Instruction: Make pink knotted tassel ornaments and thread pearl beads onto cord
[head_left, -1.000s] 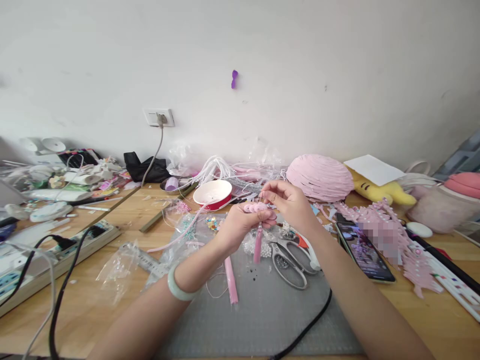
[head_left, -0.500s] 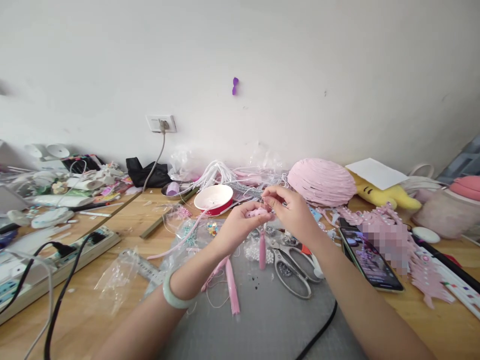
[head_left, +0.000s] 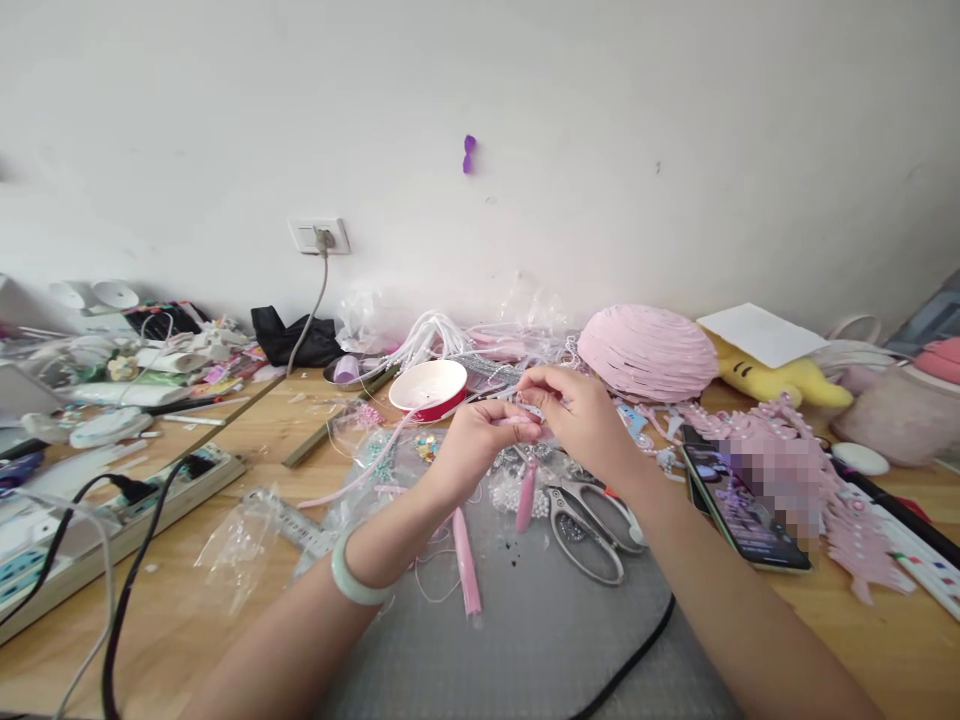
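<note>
My left hand (head_left: 480, 440) is closed in a pinch on a small pale pink piece (head_left: 529, 412), mostly covered by the fingers. Right beside it, my right hand (head_left: 574, 405) has thumb and forefinger pressed together at the top of that piece; whatever lies between these fingertips is too small to name. Below the hands hangs a pink tassel (head_left: 526, 497), slightly tilted. A second pink tassel (head_left: 466, 565) lies on the grey mat (head_left: 525, 640). Grey-handled scissors (head_left: 589, 535) rest by the right wrist, next to white beads (head_left: 517, 495).
Behind the hands stands a red and white bowl (head_left: 429, 390). A pink ribbed dome (head_left: 646, 352) and yellow plush (head_left: 787, 383) sit at the back right. A phone (head_left: 750, 520) lies right, a power strip (head_left: 172, 490) left. A black cable (head_left: 630, 660) crosses the mat.
The right fingertips have drawn closer to the left ones, and the pale pink piece is turned and more covered. The hanging tassel has tilted. The whole view has shifted slightly.
</note>
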